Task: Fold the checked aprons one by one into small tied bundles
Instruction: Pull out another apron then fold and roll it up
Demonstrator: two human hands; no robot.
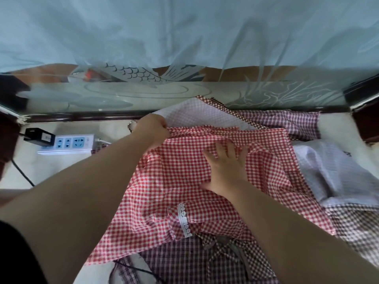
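**Red apron: far edge pinched, middle pinned**

Left hand: fingers curled shut around the bunched far edge of the red-and-white checked cotton apron, with the edge lifted slightly. Right hand: fingers straight and spread, palm pressing flat on the cloth, holding nothing.

Risks, as judged:
- The left grip takes only a small gather. If it is pulled across, the rest of the edge may lag and the fold come out skewed.
- The apron sits on other loose cloth, so the layers underneath may drag along with it.
- Wrinkles near the right fingertips could be folded in.

Position: the apron spreads from under both hands toward the person. Its white lace trim strip is nearer the person than the right wrist. No tie strap can be made out.

Surroundings: a purple checked apron and a brown checked apron lie beneath and to the right. A white power strip is well apart, on the left of the pale tabletop.
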